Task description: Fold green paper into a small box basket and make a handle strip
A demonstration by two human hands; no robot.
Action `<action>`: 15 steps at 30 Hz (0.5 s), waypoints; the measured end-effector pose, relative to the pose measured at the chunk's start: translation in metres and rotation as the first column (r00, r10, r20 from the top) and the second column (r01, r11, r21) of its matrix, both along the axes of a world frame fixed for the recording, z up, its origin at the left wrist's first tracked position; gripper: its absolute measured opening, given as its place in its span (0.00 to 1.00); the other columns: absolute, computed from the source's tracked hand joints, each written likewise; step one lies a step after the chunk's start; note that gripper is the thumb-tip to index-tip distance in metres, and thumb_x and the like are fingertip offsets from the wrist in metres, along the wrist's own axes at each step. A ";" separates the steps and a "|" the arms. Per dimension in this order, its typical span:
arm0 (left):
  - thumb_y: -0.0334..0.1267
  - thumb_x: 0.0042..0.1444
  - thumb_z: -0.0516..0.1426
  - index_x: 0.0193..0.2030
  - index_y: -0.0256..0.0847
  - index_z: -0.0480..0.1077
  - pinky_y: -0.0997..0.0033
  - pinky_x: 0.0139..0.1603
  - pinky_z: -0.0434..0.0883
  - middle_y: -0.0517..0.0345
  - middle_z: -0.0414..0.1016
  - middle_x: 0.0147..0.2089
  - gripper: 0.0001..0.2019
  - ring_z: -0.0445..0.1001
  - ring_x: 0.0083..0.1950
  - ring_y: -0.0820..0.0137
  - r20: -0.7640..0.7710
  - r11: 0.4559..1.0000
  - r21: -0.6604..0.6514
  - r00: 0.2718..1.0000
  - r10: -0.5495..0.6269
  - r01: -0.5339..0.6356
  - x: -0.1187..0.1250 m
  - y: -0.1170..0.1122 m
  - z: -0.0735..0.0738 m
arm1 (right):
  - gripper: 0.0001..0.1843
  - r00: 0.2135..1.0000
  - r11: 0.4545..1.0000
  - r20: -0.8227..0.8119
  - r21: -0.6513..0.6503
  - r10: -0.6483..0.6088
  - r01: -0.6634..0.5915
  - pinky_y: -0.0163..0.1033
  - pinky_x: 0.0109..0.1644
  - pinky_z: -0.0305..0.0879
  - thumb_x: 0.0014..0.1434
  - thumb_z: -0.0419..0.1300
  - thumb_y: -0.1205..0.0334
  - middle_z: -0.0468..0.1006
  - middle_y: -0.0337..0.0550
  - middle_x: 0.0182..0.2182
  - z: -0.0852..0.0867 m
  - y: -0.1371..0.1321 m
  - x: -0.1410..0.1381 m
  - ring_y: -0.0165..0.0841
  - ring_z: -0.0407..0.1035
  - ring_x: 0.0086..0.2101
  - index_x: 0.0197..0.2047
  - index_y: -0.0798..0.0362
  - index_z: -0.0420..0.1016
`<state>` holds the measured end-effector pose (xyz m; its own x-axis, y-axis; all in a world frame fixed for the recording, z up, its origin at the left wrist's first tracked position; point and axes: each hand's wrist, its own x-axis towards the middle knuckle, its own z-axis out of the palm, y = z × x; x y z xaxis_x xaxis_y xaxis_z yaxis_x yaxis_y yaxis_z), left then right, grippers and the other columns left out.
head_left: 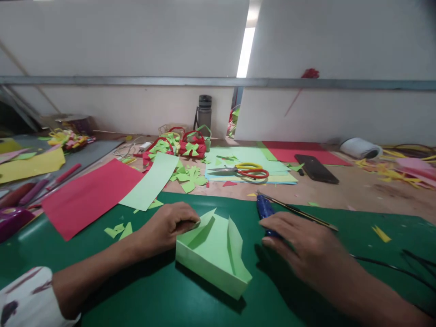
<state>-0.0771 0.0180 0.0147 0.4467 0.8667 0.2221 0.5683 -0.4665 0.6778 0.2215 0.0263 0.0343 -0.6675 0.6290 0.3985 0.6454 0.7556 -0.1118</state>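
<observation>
Left hand (pixel 172 225) pinches the green paper box (pixel 211 261), which sits just right of that grip; overpressing could crumple its wall. Right hand (pixel 304 245) clasps the blue tool (pixel 265 209); careless lifting might knock the slim rod (pixel 299 211) just beyond.

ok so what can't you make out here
All in the head view:
- blue tool: rear part covered by the right hand
- right hand: details blurred
- bottle: base hidden behind small baskets
- purple object: cut off by the left edge
</observation>
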 end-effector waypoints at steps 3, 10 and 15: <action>0.31 0.61 0.51 0.39 0.37 0.72 0.70 0.41 0.67 0.49 0.74 0.41 0.09 0.71 0.41 0.68 -0.029 0.980 0.185 0.997 -0.073 0.077 0.000 0.001 -0.004 | 0.15 0.977 0.977 0.141 0.162 -0.159 0.136 0.46 0.31 0.69 0.62 0.49 0.56 0.77 0.50 0.36 -0.004 0.013 0.027 0.43 0.73 0.32 0.43 0.54 0.73; 0.29 0.57 0.53 0.33 0.37 0.70 0.64 0.43 0.65 0.51 0.74 0.41 0.05 0.67 0.38 0.67 -0.259 0.952 0.242 0.958 -0.121 0.186 0.002 0.000 -0.003 | 0.21 0.955 0.976 0.232 0.151 -0.187 0.155 0.48 0.29 0.74 0.60 0.49 0.53 0.78 0.55 0.41 -0.011 0.020 0.046 0.47 0.76 0.34 0.48 0.56 0.72; 0.27 0.53 0.55 0.36 0.36 0.71 0.64 0.41 0.66 0.49 0.73 0.44 0.05 0.65 0.39 0.65 -0.336 0.946 0.248 0.935 -0.116 0.206 0.001 -0.004 -0.001 | 0.20 0.929 0.969 0.288 0.149 -0.235 0.198 0.50 0.31 0.75 0.59 0.49 0.59 0.78 0.56 0.43 -0.009 0.021 0.047 0.50 0.76 0.37 0.48 0.58 0.73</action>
